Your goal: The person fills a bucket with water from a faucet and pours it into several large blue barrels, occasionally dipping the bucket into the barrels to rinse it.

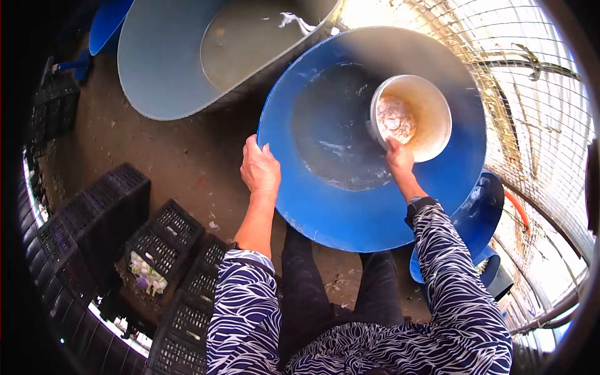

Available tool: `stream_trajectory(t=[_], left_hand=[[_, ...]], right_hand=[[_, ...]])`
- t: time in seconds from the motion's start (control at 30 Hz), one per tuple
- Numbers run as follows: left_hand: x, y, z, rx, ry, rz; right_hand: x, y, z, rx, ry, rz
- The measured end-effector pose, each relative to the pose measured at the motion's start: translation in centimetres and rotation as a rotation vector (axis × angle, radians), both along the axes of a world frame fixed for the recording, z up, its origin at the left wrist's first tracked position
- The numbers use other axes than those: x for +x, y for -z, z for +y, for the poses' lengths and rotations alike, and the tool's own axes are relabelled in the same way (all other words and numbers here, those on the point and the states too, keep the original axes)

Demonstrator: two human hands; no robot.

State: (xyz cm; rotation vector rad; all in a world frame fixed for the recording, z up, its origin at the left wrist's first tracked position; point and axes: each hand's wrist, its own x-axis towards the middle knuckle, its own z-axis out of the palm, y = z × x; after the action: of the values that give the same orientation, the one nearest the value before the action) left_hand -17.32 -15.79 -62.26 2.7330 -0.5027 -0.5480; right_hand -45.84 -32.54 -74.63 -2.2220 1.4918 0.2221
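A large round blue tub point(350, 222) with murky water inside stands in front of my legs. My left hand point(259, 167) grips its left rim, fingers over the edge. Inside the tub, toward the right, is a white bucket point(439, 115) tilted so that its mouth faces me. My right hand point(400, 157) is closed on the near rim of the bucket. A pale pinkish, frothy-looking content point(395, 119) shows in the bucket; what it is I cannot make out.
A big grey tub point(159, 69) of water stands at the upper left. Black plastic crates point(169, 234) line the lower left, one with whitish bulbs point(147, 275). A wire mesh wall point(531, 119) runs along the right. More blue containers point(484, 212) sit beside the tub, on the right.
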Motion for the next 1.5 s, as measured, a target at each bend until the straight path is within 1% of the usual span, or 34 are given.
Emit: stream_trajectory(t=[0.03,0.13,0.17,0.27,0.3,0.37,0.4,0.43,0.47,0.53,0.57,0.6,0.67,0.77,0.87,0.9,1.0,1.03,1.13,1.2,1.23,1.27,1.37,1.5], left_hand=[[-0.1,0.0,-0.1,0.001,0.003,-0.015],[-0.1,0.0,-0.2,-0.025,-0.021,0.010],[0.0,0.0,-0.3,-0.016,-0.019,0.010],[0.0,0.3,0.0,-0.005,-0.008,0.007],[0.1,0.5,0.1,-0.017,0.010,0.003],[0.1,0.7,0.6,-0.017,0.032,0.001],[0.1,0.7,0.7,-0.011,0.034,0.000],[0.1,0.7,0.4,-0.012,0.038,-0.001],[0.1,0.6,0.1,-0.017,0.020,0.001],[0.0,0.2,-0.1,-0.025,-0.013,0.003],[0.0,0.2,-0.1,-0.023,-0.013,0.000],[0.0,0.3,0.0,-0.022,-0.012,-0.003],[0.1,0.3,0.0,-0.029,-0.014,-0.007],[-0.1,0.3,0.0,-0.051,-0.014,0.000],[0.1,0.3,0.1,-0.057,-0.008,0.009],[0.1,0.4,0.2,-0.053,0.001,0.015],[0.1,0.3,0.1,-0.042,0.012,0.020],[0.1,0.2,0.1,-0.037,0.012,0.021],[0.1,0.3,0.2,-0.045,0.024,0.009],[0.0,0.3,0.1,-0.077,0.017,0.008],[-0.1,0.2,0.1,-0.102,0.009,0.003],[-0.1,0.4,0.1,-0.126,0.002,-0.005],[0.2,0.3,0.1,-0.096,0.018,0.010],[0.1,0.5,0.4,-0.125,0.027,0.032]], right_hand=[[-0.1,-0.1,-0.1,0.054,0.100,0.066],[-1.1,-0.1,-0.5,-0.202,-0.004,-0.041],[-1.4,-0.9,-0.2,-0.283,-0.153,0.002],[-3.3,-0.7,-1.5,-0.013,-0.374,0.106],[-3.6,0.0,-1.9,-0.034,-0.465,0.035],[-3.9,1.3,-1.6,-0.076,-0.377,-0.087],[-3.5,0.7,-1.8,-0.107,-0.333,-0.144],[-2.2,-0.8,-1.5,-0.055,-0.180,-0.143],[-1.7,-1.6,-1.1,-0.013,-0.086,-0.117],[0.0,-4.6,-0.6,0.099,-0.061,-0.140],[1.2,-6.5,-0.2,0.109,-0.007,-0.152],[1.5,-6.9,0.1,0.120,0.016,-0.138],[2.4,-7.7,0.5,0.097,0.144,-0.220],[1.9,-5.3,0.0,0.070,0.240,-0.175],[2.7,-3.8,0.4,0.084,0.356,-0.069],[3.2,-3.0,0.5,0.139,0.401,0.069],[3.9,-1.5,0.9,0.155,0.479,0.082],[3.8,-1.1,0.7,0.102,0.420,0.127],[3.9,-1.3,-1.1,0.239,0.311,0.100],[4.1,0.8,-1.8,0.256,0.214,0.096],[4.8,0.9,-2.2,0.306,0.196,0.084],[5.7,1.0,-2.5,0.358,0.178,0.068],[7.3,4.0,-2.1,0.354,0.186,0.032],[9.0,6.1,-2.7,0.400,0.199,0.005]])
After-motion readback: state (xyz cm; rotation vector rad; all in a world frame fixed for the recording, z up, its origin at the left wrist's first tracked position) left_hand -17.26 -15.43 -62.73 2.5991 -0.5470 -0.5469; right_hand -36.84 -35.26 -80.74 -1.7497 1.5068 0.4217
